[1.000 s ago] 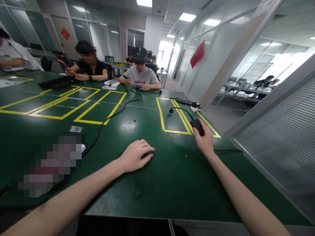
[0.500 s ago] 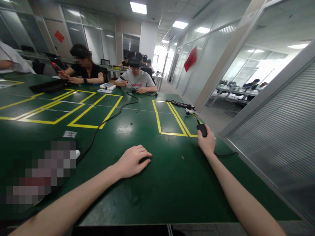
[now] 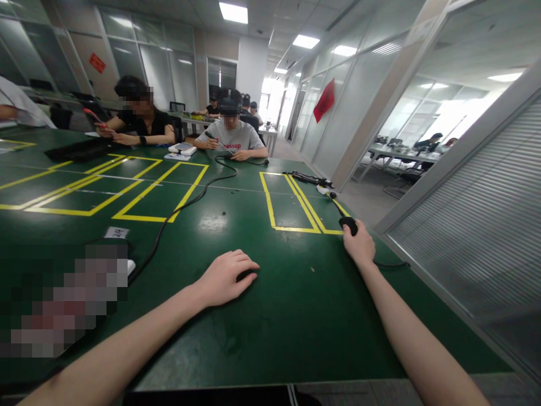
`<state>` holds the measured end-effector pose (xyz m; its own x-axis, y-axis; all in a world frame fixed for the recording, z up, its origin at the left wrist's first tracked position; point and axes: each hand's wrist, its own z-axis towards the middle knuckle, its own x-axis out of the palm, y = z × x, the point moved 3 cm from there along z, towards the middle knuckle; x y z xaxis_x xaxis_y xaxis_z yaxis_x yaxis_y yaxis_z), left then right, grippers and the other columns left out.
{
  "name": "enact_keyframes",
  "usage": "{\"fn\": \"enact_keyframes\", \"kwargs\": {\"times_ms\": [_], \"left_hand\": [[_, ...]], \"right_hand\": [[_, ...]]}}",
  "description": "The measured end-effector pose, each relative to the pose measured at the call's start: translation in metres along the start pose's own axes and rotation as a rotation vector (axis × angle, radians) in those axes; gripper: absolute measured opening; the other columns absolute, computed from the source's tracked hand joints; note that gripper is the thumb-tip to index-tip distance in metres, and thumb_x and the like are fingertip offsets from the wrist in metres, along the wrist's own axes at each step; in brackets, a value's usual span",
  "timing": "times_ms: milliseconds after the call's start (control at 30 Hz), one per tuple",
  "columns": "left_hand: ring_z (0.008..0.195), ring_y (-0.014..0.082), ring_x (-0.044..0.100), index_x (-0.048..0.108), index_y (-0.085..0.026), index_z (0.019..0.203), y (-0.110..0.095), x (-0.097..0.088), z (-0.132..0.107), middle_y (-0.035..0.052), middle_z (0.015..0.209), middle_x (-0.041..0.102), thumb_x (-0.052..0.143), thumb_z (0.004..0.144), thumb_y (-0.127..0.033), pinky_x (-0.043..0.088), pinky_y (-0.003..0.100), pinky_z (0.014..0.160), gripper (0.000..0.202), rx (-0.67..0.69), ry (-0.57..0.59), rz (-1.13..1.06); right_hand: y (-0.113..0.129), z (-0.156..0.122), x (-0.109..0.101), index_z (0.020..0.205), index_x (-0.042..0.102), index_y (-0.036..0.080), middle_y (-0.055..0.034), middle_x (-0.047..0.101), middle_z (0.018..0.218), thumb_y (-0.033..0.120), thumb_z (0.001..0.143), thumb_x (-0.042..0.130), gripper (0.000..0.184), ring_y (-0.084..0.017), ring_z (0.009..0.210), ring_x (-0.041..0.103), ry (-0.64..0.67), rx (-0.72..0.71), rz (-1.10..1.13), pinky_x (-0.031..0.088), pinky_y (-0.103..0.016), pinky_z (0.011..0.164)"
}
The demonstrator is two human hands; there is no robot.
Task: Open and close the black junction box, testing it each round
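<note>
My right hand (image 3: 360, 246) grips a small black device (image 3: 350, 225) with a black cable, close to the table's right edge beside a yellow taped rectangle (image 3: 291, 204). The cable runs from it toward a long black tool (image 3: 308, 178) farther back. My left hand (image 3: 226, 277) rests palm down on the green table (image 3: 270, 316), fingers loosely curved and apart, with nothing visibly in it. A dark patch, perhaps only shadow, shows under its fingertips.
A black cable (image 3: 181, 206) snakes across the table from the far side to the left. Two seated people (image 3: 230, 138) work with tools at the far edge; another sleeve shows far left. Yellow tape outlines mark the left half. A glass partition runs along the right.
My right hand has slid the black device right and toward me, out of the yellow rectangle to the table's edge, pulling its cable straighter. My left hand has stayed put.
</note>
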<state>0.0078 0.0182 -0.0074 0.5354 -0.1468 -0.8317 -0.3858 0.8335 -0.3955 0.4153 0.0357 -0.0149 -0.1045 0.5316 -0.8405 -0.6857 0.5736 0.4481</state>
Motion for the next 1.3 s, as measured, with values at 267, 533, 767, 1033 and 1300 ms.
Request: {"fn": "enact_keyframes", "kwargs": {"times_ms": [267, 533, 767, 1033, 1300], "left_hand": [[0.100, 0.0217, 0.069, 0.073, -0.021, 0.110, 0.000, 0.000, 0.000, 0.0052, 0.105, 0.077, 0.060, 0.099, -0.026, 0.055, 0.035, 0.087, 0.018, 0.012, -0.012, -0.009], [0.101, 0.0218, 0.068, 0.073, -0.021, 0.110, 0.001, -0.001, 0.000, 0.0049, 0.106, 0.077, 0.060, 0.099, -0.026, 0.055, 0.035, 0.088, 0.018, 0.004, -0.001, -0.023], [0.101, 0.0215, 0.068, 0.074, -0.021, 0.110, 0.001, -0.001, 0.000, 0.0050, 0.105, 0.077, 0.059, 0.100, -0.026, 0.056, 0.034, 0.089, 0.019, 0.005, -0.009, -0.028], [0.101, 0.0216, 0.068, 0.074, -0.021, 0.109, -0.002, -0.004, 0.001, 0.0054, 0.105, 0.077, 0.057, 0.100, -0.028, 0.056, 0.036, 0.090, 0.020, -0.005, -0.001, -0.034], [0.101, 0.0213, 0.068, 0.074, -0.020, 0.108, 0.000, -0.004, 0.001, 0.0051, 0.105, 0.076, 0.060, 0.099, -0.025, 0.055, 0.035, 0.089, 0.018, -0.006, 0.009, -0.032]], "right_hand": [[0.002, 0.003, 0.014, 0.147, 0.057, 0.017, -0.0193, 0.063, 0.135, 0.035, 0.095, 0.050, 0.055, -0.033, 0.115, 0.067, 0.120, -0.138, -0.188, 0.051, -0.048, 0.101], [-0.002, 0.007, 0.010, 0.146, 0.055, 0.019, -0.0186, 0.071, 0.125, 0.042, 0.103, 0.042, 0.050, -0.034, 0.114, 0.069, 0.066, -0.032, -0.104, 0.053, -0.045, 0.096], [-0.023, 0.020, 0.011, 0.141, 0.054, 0.014, -0.0208, 0.070, 0.115, 0.042, 0.102, 0.044, 0.050, -0.033, 0.108, 0.070, 0.038, 0.052, -0.104, 0.055, -0.046, 0.093], [-0.026, 0.021, 0.011, 0.131, 0.064, 0.018, -0.0182, 0.061, 0.126, 0.046, 0.098, 0.050, 0.045, -0.033, 0.109, 0.069, 0.021, 0.021, -0.099, 0.054, -0.046, 0.095], [-0.007, 0.010, -0.007, 0.103, 0.077, 0.018, -0.0151, 0.057, 0.119, 0.059, 0.086, 0.069, 0.045, -0.033, 0.097, 0.070, 0.094, -0.047, -0.156, 0.056, -0.043, 0.086]]}}
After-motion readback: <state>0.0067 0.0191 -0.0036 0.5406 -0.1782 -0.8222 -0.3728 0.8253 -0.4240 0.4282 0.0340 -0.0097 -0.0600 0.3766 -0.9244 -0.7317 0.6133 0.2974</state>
